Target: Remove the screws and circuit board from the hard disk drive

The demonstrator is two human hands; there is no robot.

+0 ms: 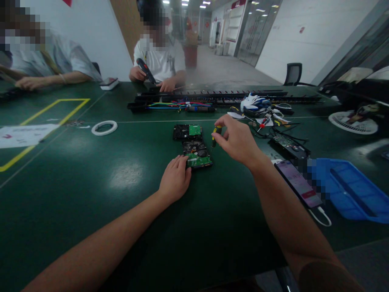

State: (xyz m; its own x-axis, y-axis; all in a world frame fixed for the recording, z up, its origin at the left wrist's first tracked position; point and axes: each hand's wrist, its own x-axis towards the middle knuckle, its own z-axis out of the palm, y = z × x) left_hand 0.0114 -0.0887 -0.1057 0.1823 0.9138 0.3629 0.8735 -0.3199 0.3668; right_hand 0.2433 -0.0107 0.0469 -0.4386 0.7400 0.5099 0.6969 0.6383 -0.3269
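A hard drive lies on the green table with its underside up, showing a green circuit board and a black casing. My left hand rests at its left edge, the fingers stretched out and touching it. Between the thumb and fingers of my right hand is a yellow and black screwdriver, held upright. Its thin shaft points down at the drive's right edge; whether the tip touches is too small to tell. Directly behind lies a second hard drive, also with a green board.
A phone with a white cable and a blue tray lie at right, near another circuit-board device. Cables and gloves lie behind. A white tape roll is at left. Across the table, a person holds a power screwdriver.
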